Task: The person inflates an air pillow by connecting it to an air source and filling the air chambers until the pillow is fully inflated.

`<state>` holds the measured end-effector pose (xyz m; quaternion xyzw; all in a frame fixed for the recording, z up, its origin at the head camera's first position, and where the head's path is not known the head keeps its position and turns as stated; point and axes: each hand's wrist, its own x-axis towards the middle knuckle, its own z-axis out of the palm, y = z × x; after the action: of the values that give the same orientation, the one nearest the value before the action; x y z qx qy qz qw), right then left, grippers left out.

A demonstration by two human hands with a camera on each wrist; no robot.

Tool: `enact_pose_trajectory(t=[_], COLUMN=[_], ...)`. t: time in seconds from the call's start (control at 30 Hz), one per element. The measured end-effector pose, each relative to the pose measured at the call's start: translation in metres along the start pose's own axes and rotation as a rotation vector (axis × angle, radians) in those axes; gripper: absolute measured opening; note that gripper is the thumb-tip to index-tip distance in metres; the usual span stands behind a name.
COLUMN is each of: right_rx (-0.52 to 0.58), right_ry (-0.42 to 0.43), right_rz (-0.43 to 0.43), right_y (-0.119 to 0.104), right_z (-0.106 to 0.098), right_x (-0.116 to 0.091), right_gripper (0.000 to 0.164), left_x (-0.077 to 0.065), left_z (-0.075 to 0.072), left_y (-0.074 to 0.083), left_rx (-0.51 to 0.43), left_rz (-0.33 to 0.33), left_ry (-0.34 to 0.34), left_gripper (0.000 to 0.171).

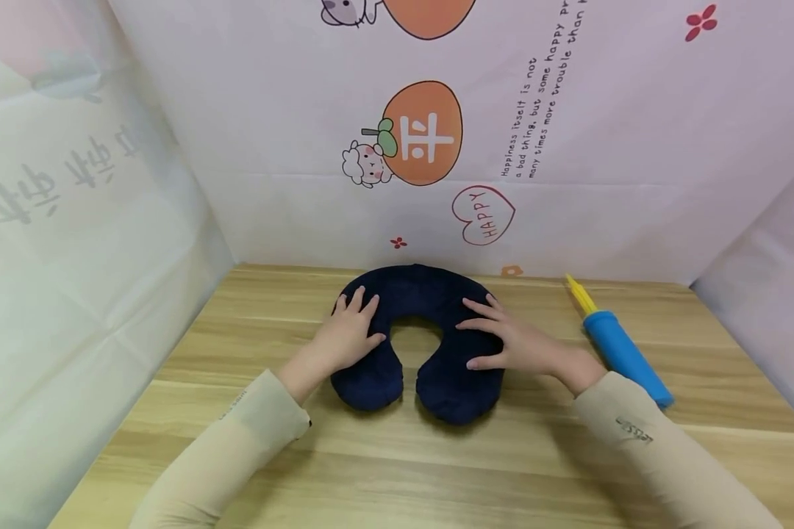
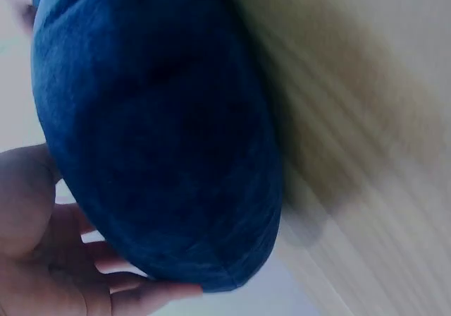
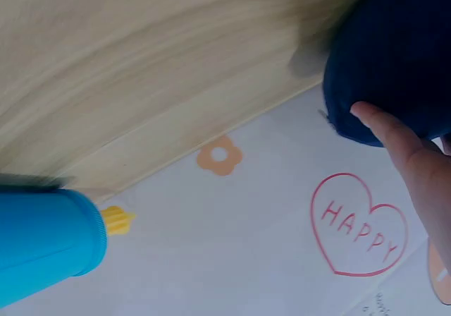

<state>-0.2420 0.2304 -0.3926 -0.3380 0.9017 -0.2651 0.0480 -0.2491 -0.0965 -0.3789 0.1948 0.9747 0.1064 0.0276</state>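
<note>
A dark navy, U-shaped neck pillow [image 1: 413,286] lies on the wooden table, plump, with its gap toward the person. On its left side rests my left hand [image 1: 347,334], fingers spread over the top. My right hand [image 1: 519,342] touches the right side with spread fingers pointing inward. In the left wrist view the pillow's rounded side [image 2: 162,132] fills the middle, with the left hand [image 2: 63,252] along its edge. In the right wrist view a fingertip of the right hand [image 3: 416,161] presses on the pillow [image 3: 402,62].
To the right of the pillow lies a blue hand pump [image 1: 625,356] with a yellow nozzle [image 1: 580,295]. White printed sheeting [image 1: 291,147] rises behind the wooden table [image 1: 384,470] and along both sides.
</note>
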Motion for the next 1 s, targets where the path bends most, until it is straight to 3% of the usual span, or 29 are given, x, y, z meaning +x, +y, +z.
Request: enact_pose_trajectory(t=[0.23,0.43,0.73,1.0], right_rx=[-0.019,-0.019,0.026,-0.044], right_ry=[-0.057,-0.089,-0.058,-0.054], right_rz=[-0.018,-0.019,-0.045,-0.004], right_y=[0.013,0.024,0.023,0.008], right_z=[-0.015,-0.024,-0.018,-0.021], right_x=[0.001,-0.003,-0.005,-0.008], right_gripper=[0.064,0.067,0.072,0.078], left_x=[-0.004,-0.007,-0.014,-0.02], left_z=[0.012,0.013,0.009,0.005], left_y=[0.016,0.027,0.019,0.011], left_rx=[0.089,0.118,0.092,0.051], left_rz=[-0.031,-0.052,-0.024,-0.006], left_ry=[0.016,-0.037,-0.033,-0.022], left_gripper=[0.067,0.068,0.072,0.074])
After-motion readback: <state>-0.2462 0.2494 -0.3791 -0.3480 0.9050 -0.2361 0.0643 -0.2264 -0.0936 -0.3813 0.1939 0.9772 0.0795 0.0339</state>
